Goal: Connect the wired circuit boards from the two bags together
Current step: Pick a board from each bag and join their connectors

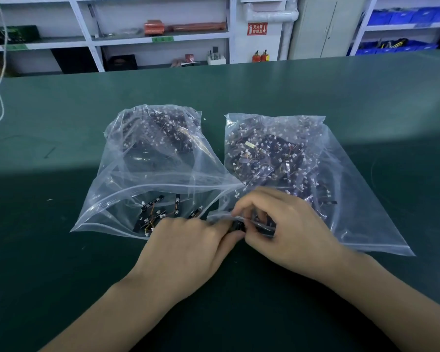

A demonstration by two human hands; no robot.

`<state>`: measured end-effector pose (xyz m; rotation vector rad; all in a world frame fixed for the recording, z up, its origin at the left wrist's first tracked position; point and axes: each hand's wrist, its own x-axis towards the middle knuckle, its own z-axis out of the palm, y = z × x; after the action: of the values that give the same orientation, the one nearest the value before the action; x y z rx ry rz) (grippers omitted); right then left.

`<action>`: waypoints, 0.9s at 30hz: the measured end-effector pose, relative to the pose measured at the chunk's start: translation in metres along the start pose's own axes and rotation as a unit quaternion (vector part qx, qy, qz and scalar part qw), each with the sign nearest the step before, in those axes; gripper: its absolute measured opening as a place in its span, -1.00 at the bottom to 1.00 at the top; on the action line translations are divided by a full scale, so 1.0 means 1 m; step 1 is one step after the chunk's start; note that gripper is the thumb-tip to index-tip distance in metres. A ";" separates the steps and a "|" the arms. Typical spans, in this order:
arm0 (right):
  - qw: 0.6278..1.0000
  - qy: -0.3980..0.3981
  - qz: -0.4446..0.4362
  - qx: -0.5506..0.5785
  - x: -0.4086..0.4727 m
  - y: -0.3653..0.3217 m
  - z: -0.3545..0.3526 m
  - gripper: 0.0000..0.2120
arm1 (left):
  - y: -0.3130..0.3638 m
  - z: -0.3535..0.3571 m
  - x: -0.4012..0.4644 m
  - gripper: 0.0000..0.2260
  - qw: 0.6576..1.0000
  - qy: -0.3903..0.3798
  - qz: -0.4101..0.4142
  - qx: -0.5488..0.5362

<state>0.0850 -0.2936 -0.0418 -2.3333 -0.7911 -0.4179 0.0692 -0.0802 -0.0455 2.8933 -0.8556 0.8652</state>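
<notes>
On the dark green table mat, at its far left edge, a thin white cable hangs down and curves onto the surface. To the right of this cable lies the left clear plastic zip bag, full of small black circuit boards with thin wires and white connectors; several loose black strip boards lie near its open mouth, at the near end of this bag. The left hand rests at the near right corner of this bag, fingers curled, and it pinches a small black board piece between the two bags. Which bag this piece came from, I cannot tell. Just right of the left bag, touching it at the near corner, lies the right clear plastic zip bag, also filled with black wired boards. The right hand lies over the near left corner of this bag, fingers bent, gripping the same black piece together with the crumpled bag edge. Behind the table stand white shelves and blue bins.
</notes>
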 end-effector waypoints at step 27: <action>0.998 -0.036 0.041 0.020 -0.002 0.004 0.006 -0.84 | -0.061 0.006 -0.019 -0.85 0.959 -0.057 -0.264 -0.081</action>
<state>0.0869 -0.2931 -0.0487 -2.3459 -0.7267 -0.2824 0.0898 -0.0201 -0.0510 2.8185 -0.1170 0.5493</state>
